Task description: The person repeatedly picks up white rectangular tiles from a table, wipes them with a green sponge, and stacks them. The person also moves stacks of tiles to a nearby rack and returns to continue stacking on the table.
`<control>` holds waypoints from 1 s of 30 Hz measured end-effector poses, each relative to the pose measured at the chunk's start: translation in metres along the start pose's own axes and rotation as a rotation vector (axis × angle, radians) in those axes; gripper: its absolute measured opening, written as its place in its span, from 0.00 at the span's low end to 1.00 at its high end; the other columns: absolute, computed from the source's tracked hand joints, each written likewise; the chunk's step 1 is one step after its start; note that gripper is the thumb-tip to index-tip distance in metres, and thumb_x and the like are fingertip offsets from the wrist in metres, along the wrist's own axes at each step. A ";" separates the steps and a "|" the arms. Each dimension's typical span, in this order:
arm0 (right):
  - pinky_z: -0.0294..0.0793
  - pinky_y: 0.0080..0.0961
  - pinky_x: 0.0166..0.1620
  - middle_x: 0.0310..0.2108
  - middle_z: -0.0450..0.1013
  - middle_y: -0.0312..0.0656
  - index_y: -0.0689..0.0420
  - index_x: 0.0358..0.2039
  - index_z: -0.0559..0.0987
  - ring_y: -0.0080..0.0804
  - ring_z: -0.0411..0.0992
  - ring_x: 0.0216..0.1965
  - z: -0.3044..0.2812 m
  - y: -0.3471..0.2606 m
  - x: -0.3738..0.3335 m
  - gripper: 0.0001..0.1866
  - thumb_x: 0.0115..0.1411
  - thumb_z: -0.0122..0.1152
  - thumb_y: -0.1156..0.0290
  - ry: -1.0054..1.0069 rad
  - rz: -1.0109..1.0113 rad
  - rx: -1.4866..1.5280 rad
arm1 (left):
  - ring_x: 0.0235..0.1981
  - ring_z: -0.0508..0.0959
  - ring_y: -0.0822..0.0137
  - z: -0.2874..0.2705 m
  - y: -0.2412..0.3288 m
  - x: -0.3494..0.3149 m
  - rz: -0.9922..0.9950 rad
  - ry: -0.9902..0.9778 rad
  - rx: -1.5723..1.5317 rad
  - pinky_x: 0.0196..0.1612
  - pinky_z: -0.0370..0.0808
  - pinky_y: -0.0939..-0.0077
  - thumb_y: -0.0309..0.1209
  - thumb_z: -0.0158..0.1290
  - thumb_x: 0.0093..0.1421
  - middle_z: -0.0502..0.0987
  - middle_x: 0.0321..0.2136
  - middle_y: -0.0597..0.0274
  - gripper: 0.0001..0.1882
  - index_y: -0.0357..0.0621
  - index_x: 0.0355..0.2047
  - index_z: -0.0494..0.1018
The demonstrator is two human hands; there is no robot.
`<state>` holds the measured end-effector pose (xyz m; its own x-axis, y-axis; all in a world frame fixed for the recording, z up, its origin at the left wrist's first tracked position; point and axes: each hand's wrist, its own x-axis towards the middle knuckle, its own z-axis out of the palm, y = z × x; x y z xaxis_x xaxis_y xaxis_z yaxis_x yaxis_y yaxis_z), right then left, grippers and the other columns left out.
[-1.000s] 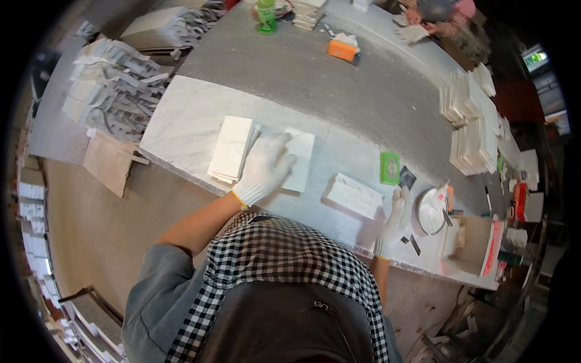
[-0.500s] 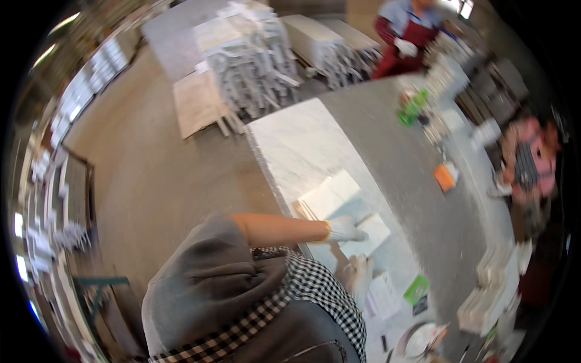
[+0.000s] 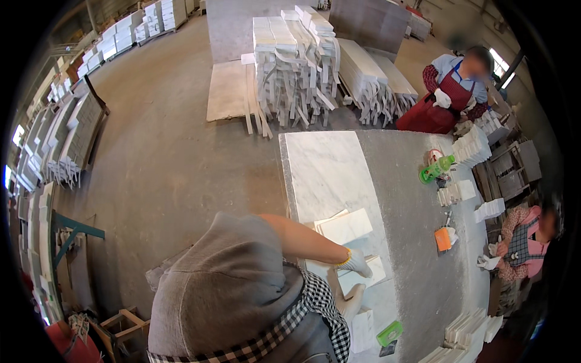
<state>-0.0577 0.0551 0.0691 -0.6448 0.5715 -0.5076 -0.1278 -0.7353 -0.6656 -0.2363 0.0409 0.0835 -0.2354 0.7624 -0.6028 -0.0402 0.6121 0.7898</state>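
White tile lay below and right of tile stack, on or just above pale marbled slab; could not tell which. Left hand rested over tile, fingers seemingly pressed together; pinch could not be told. Right hand, farther below stack, sat near tile's lower edge, thumb seemingly spread from fingers. Good handling, as judged, called for support at opposite edges, tile level, corners clear of stack.

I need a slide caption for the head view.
White-gloved left hand touching a flat white rectangular tile over a white marbled slab, white-gloved right hand nearby.
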 end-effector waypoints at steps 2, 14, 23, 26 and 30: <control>0.63 0.50 0.66 0.62 0.62 0.54 0.62 0.64 0.61 0.52 0.62 0.63 -0.043 0.016 0.029 0.35 0.68 0.53 0.49 -0.031 0.149 0.230 | 0.40 0.83 0.57 0.000 0.002 -0.006 0.007 -0.003 -0.011 0.45 0.78 0.66 0.50 0.66 0.50 0.83 0.41 0.48 0.32 0.32 0.43 0.81; 0.81 0.41 0.49 0.53 0.70 0.47 0.57 0.59 0.67 0.42 0.71 0.52 0.039 -0.025 -0.013 0.30 0.65 0.58 0.49 0.229 0.106 0.215 | 0.39 0.83 0.61 -0.004 -0.001 0.020 0.048 -0.053 -0.138 0.43 0.79 0.66 0.46 0.68 0.51 0.83 0.39 0.54 0.28 0.37 0.45 0.81; 0.82 0.30 0.43 0.56 0.68 0.45 0.55 0.62 0.65 0.37 0.71 0.51 -0.014 -0.022 0.024 0.35 0.65 0.57 0.44 0.089 0.217 0.294 | 0.50 0.78 0.60 -0.006 -0.006 0.041 0.082 -0.168 -0.274 0.53 0.74 0.64 0.47 0.67 0.52 0.80 0.49 0.53 0.30 0.43 0.51 0.79; 0.82 0.30 0.43 0.57 0.67 0.46 0.54 0.64 0.64 0.38 0.71 0.53 -0.017 -0.021 0.026 0.35 0.66 0.55 0.44 0.052 0.158 0.240 | 0.52 0.77 0.59 -0.017 0.017 0.023 0.047 -0.267 -0.253 0.55 0.72 0.63 0.48 0.67 0.51 0.78 0.52 0.51 0.31 0.44 0.51 0.78; 0.81 0.34 0.45 0.57 0.68 0.48 0.56 0.64 0.64 0.39 0.70 0.54 -0.038 -0.003 0.039 0.33 0.67 0.54 0.47 0.004 0.169 0.311 | 0.46 0.79 0.60 -0.010 0.009 0.046 0.126 -0.150 0.163 0.49 0.75 0.63 0.52 0.68 0.47 0.80 0.46 0.49 0.32 0.37 0.42 0.80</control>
<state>-0.0540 0.0934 0.0310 -0.6738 0.4328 -0.5989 -0.2433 -0.8952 -0.3733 -0.2569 0.0794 0.0641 -0.0818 0.8497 -0.5208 0.1399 0.5272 0.8381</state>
